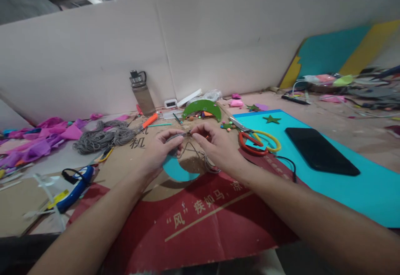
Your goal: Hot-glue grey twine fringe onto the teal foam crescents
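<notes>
Above the cardboard, my left hand (164,150) and my right hand (215,143) meet with closed fingertips on a thin grey cord (188,133). Part of the cord loops down between them. Just under my left hand is a blue crescent cutout (179,171); whether those fingers also grip it I cannot tell. A coil of thin cord or wire (211,164) shows beside my right hand. Beyond the hands stands a green crescent (203,109) with small dots on it. To the right lie scissors (254,139) with red and yellow handles.
Red-and-brown cardboard (200,225) lies under my hands. At left are a grey cord bundle (104,135), an orange cutter (150,120) and a blue glue gun (75,187). A bottle (143,96) stands behind. A phone (320,150) and green star (271,119) rest on a blue sheet (328,196).
</notes>
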### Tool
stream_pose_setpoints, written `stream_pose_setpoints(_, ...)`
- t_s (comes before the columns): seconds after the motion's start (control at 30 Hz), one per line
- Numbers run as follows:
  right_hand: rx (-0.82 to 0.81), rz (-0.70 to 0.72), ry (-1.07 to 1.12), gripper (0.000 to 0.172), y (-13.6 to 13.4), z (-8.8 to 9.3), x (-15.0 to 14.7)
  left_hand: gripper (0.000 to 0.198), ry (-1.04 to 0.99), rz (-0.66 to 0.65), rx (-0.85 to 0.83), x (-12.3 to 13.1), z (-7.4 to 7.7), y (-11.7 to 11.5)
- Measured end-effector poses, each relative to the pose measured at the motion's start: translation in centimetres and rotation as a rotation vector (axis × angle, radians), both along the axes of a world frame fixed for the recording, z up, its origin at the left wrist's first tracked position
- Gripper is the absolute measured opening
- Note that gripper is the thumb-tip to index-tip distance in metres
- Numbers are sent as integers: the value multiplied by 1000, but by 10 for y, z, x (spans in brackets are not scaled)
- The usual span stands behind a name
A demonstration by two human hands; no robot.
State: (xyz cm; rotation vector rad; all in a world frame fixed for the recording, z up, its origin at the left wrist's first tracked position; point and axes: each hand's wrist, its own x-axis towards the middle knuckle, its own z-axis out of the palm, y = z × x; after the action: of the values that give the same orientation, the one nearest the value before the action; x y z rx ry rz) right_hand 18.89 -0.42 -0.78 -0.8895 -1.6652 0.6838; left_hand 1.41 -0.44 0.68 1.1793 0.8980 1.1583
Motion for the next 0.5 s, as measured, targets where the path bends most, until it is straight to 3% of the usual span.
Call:
stream_pose_setpoints(0.13, 128, -171, -117, 12, -7, 24, 27, 27, -56, 4, -43, -1, 3, -1)
stream_pose_setpoints(0.23, 226, -374, -414, 13, -12, 31, 71, 28, -114, -20, -91, -5, 5, 1)
stream_pose_setpoints(0.33, 163, -556, -833, 17, -13, 9, 123, 29, -179, -22, -122, -10, 6, 4)
stream_pose_setpoints(0.43, 83, -411, -1312, 23, -11, -27, 160, 30, -231, -22, -138, -14, 7, 6)
stream_pose_setpoints(0.5, 86, -385, -1434, 29, -9, -43, 169, 31, -233, -16, -138, -15, 7, 7)
